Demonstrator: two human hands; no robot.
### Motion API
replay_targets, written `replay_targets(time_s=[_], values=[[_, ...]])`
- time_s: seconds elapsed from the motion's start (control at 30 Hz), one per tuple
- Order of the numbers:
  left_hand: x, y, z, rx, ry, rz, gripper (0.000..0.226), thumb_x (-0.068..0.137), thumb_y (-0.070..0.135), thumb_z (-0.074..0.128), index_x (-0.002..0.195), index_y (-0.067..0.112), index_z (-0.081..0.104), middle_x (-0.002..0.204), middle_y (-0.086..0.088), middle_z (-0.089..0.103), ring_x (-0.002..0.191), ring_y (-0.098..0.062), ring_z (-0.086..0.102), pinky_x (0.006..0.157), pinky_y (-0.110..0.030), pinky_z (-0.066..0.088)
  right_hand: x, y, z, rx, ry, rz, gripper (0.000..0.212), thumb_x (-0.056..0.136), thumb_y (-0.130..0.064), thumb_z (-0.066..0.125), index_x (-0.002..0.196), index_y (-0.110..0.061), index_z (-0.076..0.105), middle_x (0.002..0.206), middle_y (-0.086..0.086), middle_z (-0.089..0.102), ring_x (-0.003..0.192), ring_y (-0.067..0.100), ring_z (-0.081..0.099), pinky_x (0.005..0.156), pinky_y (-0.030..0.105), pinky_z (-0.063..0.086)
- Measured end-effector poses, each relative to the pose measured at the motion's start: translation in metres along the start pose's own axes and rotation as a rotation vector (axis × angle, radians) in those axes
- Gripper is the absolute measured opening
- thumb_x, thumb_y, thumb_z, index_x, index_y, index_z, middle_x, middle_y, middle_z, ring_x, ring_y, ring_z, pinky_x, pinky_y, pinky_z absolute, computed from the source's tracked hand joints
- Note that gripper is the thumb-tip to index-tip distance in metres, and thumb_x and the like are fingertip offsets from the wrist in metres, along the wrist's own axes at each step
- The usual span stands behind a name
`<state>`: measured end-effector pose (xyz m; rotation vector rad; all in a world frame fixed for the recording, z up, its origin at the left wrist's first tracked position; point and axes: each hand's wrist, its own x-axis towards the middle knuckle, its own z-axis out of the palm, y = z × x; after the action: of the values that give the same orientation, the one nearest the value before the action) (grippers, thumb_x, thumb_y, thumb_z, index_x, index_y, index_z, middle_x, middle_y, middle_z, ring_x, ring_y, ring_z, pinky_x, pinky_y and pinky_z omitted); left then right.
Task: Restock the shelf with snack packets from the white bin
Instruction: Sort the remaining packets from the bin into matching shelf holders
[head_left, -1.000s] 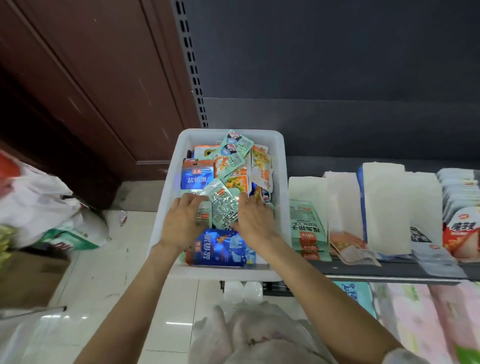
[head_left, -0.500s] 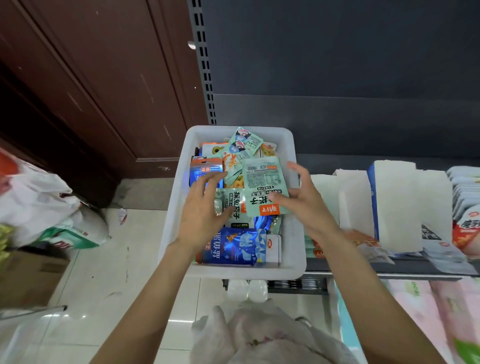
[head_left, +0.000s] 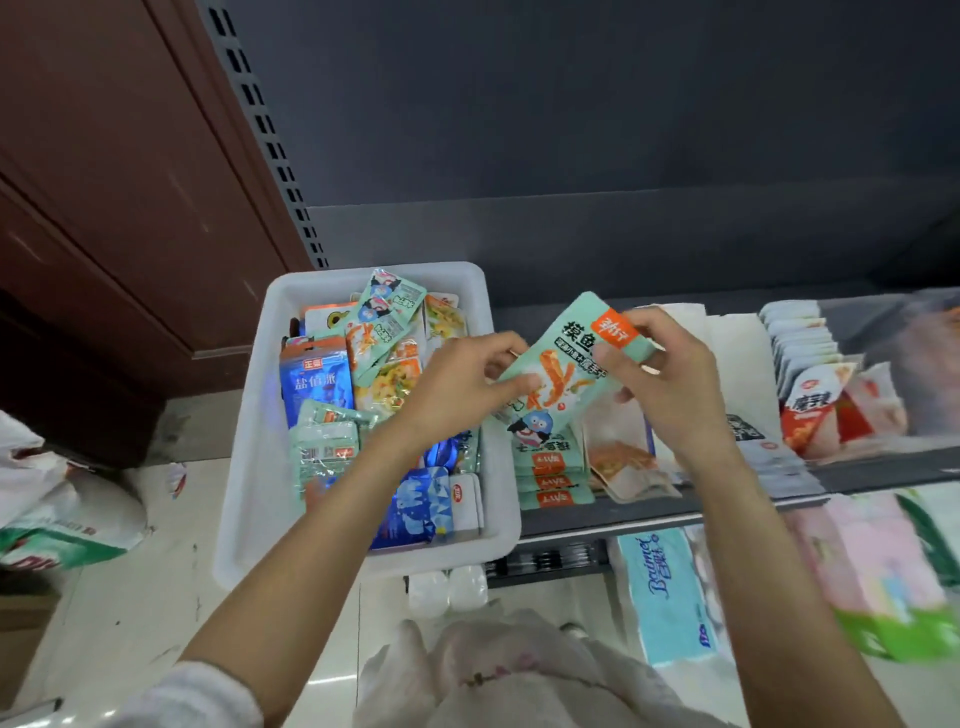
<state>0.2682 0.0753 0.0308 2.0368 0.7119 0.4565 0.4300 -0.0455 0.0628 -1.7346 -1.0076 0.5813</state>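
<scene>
A mint-green snack packet (head_left: 563, 366) with an orange corner label is held between both hands, just right of the white bin (head_left: 260, 467) and above the shelf (head_left: 883, 475). My left hand (head_left: 460, 382) pinches its lower left edge. My right hand (head_left: 670, 379) grips its upper right end. The bin is full of mixed packets, blue, green and orange. A stack of matching green packets (head_left: 550, 480) lies on the shelf right under the held one.
White-backed packets (head_left: 737, 353) and red-and-white packets (head_left: 821, 400) stand in rows further right on the shelf. Tissue packs (head_left: 665, 592) fill the lower shelf. Bags (head_left: 57, 499) lie on the floor at left. A pale plastic bag (head_left: 498, 670) sits below my arms.
The green packet has come out of the bin and moved right, over the shelf stack. Both hands now hold it, and it has been turned printed side up.
</scene>
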Motion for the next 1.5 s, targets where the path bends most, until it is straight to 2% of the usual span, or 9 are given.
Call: replay_targets(time_s=[0.2,0.27,0.5,0.63,0.83,0.97,1.2,1.33,1.5], values=[[0.028,-0.008,0.045,0.308,0.166,0.113,0.016,0.083,0.029,0.069,0.085,0.016,0.061,0.082,0.001,0.069,0.068,-0.015,0.062,0.059,-0.023,0.043,0.001,0.037,-0.004,-0.420,0.193,-0.277,0.006,0.089,-0.020,0.064,0.093,-0.016,0.061,0.084,-0.003,0.071,0.067,0.016,0.067,0.061,0.036,0.055],[0.030,-0.018,0.051,0.498,0.228,0.170,0.017,0.081,0.028,0.071,0.089,0.014,0.068,0.086,-0.001,0.070,0.082,-0.021,0.063,0.076,-0.029,0.042,0.002,0.046,0.000,-0.497,0.173,-0.332,0.006,0.088,-0.018,0.065,0.092,-0.014,0.062,0.081,-0.001,0.071,0.065,0.019,0.067,0.060,0.036,0.054],[0.010,-0.042,0.047,0.692,0.173,0.318,0.017,0.074,0.029,0.072,0.088,0.021,0.073,0.102,0.006,0.069,0.107,-0.022,0.056,0.098,-0.041,0.034,-0.004,0.059,0.030,-0.789,-0.070,-0.444,0.006,0.084,-0.014,0.065,0.085,-0.017,0.059,0.072,-0.002,0.067,0.057,0.019,0.063,0.049,0.021,0.039],[-0.017,-0.054,0.039,0.607,-0.028,0.221,0.025,0.080,0.035,0.070,0.103,0.026,0.071,0.124,0.003,0.059,0.125,-0.025,0.042,0.105,-0.043,0.027,-0.013,0.060,0.038,-0.950,-0.360,-0.300,0.024,0.091,-0.018,0.049,0.111,-0.019,0.063,0.109,-0.003,0.065,0.092,0.018,0.063,0.067,0.026,0.044],[-0.057,-0.074,-0.015,0.402,0.260,-0.033,0.025,0.084,0.016,0.068,0.108,0.021,0.068,0.108,0.002,0.066,0.105,-0.019,0.055,0.088,-0.028,0.042,-0.016,0.015,0.055,-0.878,-0.343,-0.366,0.035,0.095,-0.018,0.046,0.129,-0.023,0.053,0.125,-0.004,0.059,0.107,0.016,0.058,0.089,0.029,0.045],[-0.067,-0.102,-0.039,0.651,0.146,-0.247,0.034,0.079,0.019,0.072,0.113,0.022,0.064,0.116,-0.001,0.061,0.111,-0.025,0.050,0.093,-0.037,0.038,-0.005,0.006,0.115,-0.708,-0.394,-0.355,0.029,0.095,-0.017,0.048,0.121,-0.020,0.060,0.117,-0.001,0.064,0.099,0.017,0.062,0.081,0.029,0.048],[-0.053,-0.110,-0.049,0.912,-0.081,-0.217,0.038,0.081,0.039,0.066,0.112,0.024,0.052,0.113,0.004,0.058,0.110,-0.020,0.045,0.091,-0.031,0.031,-0.005,0.027,0.182,-0.926,-0.532,-0.319,0.041,0.090,-0.029,0.062,0.123,-0.010,0.049,0.114,0.008,0.060,0.101,0.025,0.060,0.080,0.035,0.049],[-0.053,-0.113,-0.053,0.905,-0.155,-0.162,0.035,0.083,0.040,0.064,0.112,0.022,0.053,0.114,0.004,0.056,0.107,-0.018,0.044,0.087,-0.028,0.030,-0.003,0.035,0.187,-0.796,-0.498,-0.235,0.021,0.090,-0.015,0.061,0.110,-0.009,0.059,0.103,0.007,0.066,0.093,0.024,0.064,0.077,0.034,0.051],[-0.060,-0.098,-0.069,0.691,0.081,0.049,0.022,0.082,0.033,0.069,0.098,0.019,0.065,0.095,0.003,0.062,0.094,-0.021,0.049,0.081,-0.033,0.036,0.004,0.017,0.164,-0.375,-0.355,-0.241,0.005,0.087,-0.012,0.063,0.092,-0.012,0.064,0.088,-0.001,0.058,0.073,0.008,0.055,0.070,0.022,0.047]])
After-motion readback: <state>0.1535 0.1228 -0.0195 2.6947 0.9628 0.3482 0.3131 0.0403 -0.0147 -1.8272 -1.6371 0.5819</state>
